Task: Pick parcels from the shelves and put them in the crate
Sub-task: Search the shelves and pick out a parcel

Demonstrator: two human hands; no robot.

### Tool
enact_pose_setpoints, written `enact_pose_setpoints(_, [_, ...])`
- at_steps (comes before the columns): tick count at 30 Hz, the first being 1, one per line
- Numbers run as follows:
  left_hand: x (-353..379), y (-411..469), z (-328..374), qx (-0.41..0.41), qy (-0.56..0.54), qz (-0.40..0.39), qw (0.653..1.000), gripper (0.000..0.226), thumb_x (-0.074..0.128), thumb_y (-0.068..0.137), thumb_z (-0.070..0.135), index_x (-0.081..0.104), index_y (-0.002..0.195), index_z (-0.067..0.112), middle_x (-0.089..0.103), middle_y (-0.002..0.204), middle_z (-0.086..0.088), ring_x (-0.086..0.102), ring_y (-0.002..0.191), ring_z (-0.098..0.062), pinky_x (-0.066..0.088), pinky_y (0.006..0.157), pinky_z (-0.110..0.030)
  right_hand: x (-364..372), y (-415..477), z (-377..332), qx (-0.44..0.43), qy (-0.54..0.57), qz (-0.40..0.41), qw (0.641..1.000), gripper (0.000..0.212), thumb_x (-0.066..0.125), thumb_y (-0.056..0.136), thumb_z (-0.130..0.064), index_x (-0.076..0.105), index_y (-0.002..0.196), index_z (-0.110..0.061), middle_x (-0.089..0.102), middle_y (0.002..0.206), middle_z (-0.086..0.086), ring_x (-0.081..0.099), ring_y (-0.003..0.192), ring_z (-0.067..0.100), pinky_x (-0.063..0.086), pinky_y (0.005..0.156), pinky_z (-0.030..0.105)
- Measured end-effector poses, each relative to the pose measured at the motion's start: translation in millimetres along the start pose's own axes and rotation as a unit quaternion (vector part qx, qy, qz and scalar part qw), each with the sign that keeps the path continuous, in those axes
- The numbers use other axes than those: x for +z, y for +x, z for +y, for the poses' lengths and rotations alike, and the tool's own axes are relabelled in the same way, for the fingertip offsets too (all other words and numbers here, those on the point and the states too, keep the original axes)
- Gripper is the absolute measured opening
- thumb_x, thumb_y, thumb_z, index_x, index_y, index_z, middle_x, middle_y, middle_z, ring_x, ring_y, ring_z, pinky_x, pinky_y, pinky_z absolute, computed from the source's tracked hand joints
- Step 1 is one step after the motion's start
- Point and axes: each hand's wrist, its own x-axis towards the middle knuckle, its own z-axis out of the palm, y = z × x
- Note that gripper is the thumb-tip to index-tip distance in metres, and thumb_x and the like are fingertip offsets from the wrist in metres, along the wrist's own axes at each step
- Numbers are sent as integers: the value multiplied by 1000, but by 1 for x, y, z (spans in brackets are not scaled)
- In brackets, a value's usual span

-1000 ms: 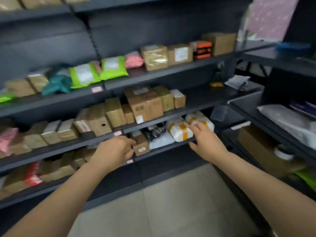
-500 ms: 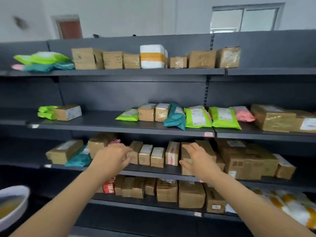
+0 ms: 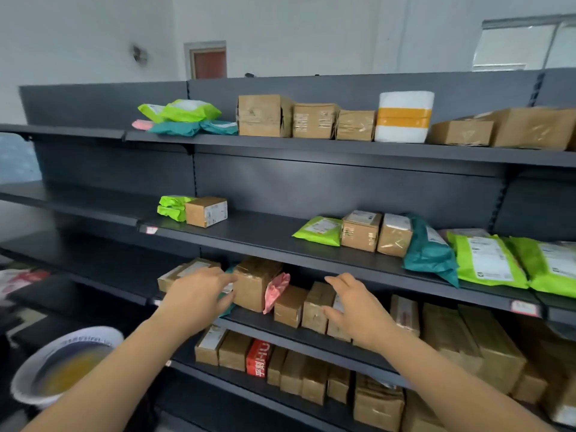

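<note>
Parcels (image 3: 290, 305) still sit on the shelf (image 3: 265, 332), but left hand (image 3: 199, 296) and right hand (image 3: 355, 310) just slid along it, both empty, fingers spread, grab incoming imo.

"HU" on red box (image 3: 258, 358) (sideways)

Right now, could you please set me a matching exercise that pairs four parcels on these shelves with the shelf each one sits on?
1. white parcel with orange band
2. upright teal mailer
3. pink mailer against a brown box
4. red box

A. third shelf down
B. top shelf
C. fourth shelf down
D. second shelf down

Pairs: 1-B, 2-D, 3-A, 4-C
</note>
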Motion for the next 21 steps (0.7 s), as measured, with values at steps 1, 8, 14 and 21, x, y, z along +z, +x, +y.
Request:
enact_pose_setpoints(1, [2, 5, -7, -4, 0, 1, 1000, 42, 50, 93, 40, 49, 134, 31, 60, 122, 5, 55, 114, -16, 50, 82, -32, 4, 12, -4, -4, 4, -1, 1000, 62, 51, 95, -38, 26, 148, -19, 35, 141, 0, 36, 130, 21, 35, 106, 35])
enact_pose_setpoints(8, [5, 60, -54, -37, 84, 5, 996, 53, 47, 94, 44, 34, 143, 30, 53, 128, 6, 49, 120, -17, 46, 85, -32, 26, 113, -10, -56, 27, 2, 998, 64, 53, 93, -41, 28, 147, -18, 36, 141, 2, 35, 130, 22, 35, 106, 33])
enact_pose_setpoints(14, [3, 116, -103, -88, 110, 7, 990, 53, 48, 93, 46, 38, 142, 28, 48, 136, 5, 44, 125, -18, 45, 93, -34, 27, 215, -14, -92, 48, 12, 995, 66, 53, 93, -40, 26, 148, -16, 34, 145, 4, 32, 134, 22, 32, 109, 33])
enact_pose_setpoints(21, [30, 158, -162, -123, 94, 10, 988, 54, 47, 92, 49, 38, 141, 28, 47, 135, 5, 44, 124, -18, 46, 94, -35, 56, 302, -44, -101, 60, -5, 993, 74, 52, 93, -42, 15, 151, -15, 29, 149, 6, 28, 137, 24, 33, 109, 36])
